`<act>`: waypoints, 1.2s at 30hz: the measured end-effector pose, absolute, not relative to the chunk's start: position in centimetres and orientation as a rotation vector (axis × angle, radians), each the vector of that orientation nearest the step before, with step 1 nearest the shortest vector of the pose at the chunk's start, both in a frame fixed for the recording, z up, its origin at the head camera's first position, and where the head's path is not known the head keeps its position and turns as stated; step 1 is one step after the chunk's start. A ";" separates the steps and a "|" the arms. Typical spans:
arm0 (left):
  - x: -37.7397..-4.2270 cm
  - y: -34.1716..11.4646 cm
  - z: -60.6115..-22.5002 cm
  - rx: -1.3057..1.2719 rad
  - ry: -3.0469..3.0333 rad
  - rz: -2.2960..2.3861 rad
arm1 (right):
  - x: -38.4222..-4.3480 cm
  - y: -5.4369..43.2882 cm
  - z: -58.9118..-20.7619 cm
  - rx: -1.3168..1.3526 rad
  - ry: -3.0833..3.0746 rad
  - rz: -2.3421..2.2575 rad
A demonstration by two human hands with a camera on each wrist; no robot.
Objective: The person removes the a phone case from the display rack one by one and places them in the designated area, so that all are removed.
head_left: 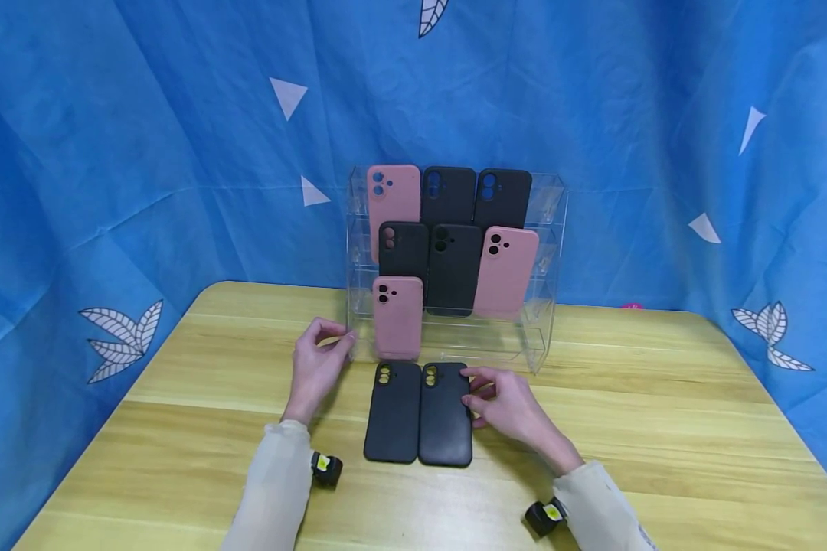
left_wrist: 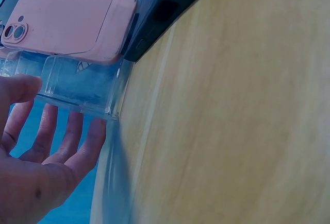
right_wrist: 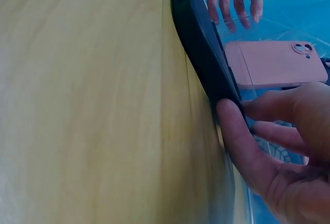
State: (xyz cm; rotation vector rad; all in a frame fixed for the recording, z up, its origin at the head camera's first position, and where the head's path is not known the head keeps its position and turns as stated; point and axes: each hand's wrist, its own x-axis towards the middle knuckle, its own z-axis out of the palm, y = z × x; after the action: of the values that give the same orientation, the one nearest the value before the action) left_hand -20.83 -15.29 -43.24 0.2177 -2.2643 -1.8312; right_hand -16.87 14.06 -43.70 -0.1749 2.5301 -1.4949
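Note:
A clear acrylic tiered rack (head_left: 482,333) stands at the back of the table with pink and black phone cases on its steps. At its left side panel, my left hand (head_left: 320,363) touches the plastic with fingers and thumb fairly straight. A pink phone case (left_wrist: 77,23) stands on the lowest step near that hand. Two black phone cases lie side by side in front of the rack: a left one (head_left: 393,417) and a right one (head_left: 445,421). My right hand (head_left: 506,402) pinches the right black case at its upper right edge, thumb and fingertips on it.
Higher on the rack lean a pink case (head_left: 394,199) at top left, a pink case (head_left: 506,272) at middle right, and several black ones (head_left: 453,272). A blue patterned curtain (head_left: 200,153) hangs behind the wooden table (head_left: 661,428). Each wrist wears a small black camera (head_left: 327,471).

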 end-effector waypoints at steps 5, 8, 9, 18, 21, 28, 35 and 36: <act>-20.9 -15.3 -43.4 0.218 -2.263 -1.816 | -16.8 13.9 -43.7 -0.154 2.558 -1.464; -20.9 -15.3 -43.4 0.217 -2.253 -1.826 | -16.7 13.8 -43.6 -0.138 2.570 -1.450; -20.9 -15.3 -43.4 0.217 -2.252 -1.829 | -16.7 13.8 -43.6 -0.135 2.573 -1.446; -20.7 -15.3 -43.3 0.217 -2.251 -1.856 | -16.8 13.7 -43.7 -0.127 2.586 -1.438; -20.8 -15.3 -43.3 0.218 -2.249 -1.856 | -16.8 13.7 -43.7 -0.119 2.579 -1.438; -20.8 -15.3 -43.3 0.208 -2.237 -1.864 | -16.6 14.1 -43.3 -0.087 2.561 -1.449; -20.8 -15.3 -43.4 0.224 -2.243 -1.868 | -16.8 14.8 -42.8 -0.117 2.519 -1.539; -20.8 -15.3 -43.3 0.224 -2.248 -1.865 | -16.9 14.9 -42.8 -0.136 2.512 -1.560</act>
State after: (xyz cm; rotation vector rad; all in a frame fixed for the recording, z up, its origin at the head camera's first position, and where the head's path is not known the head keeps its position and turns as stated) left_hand -20.83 -15.32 -43.35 0.2239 -2.2476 -1.8647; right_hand -16.92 14.86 -42.78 -0.1364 2.5123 -1.5599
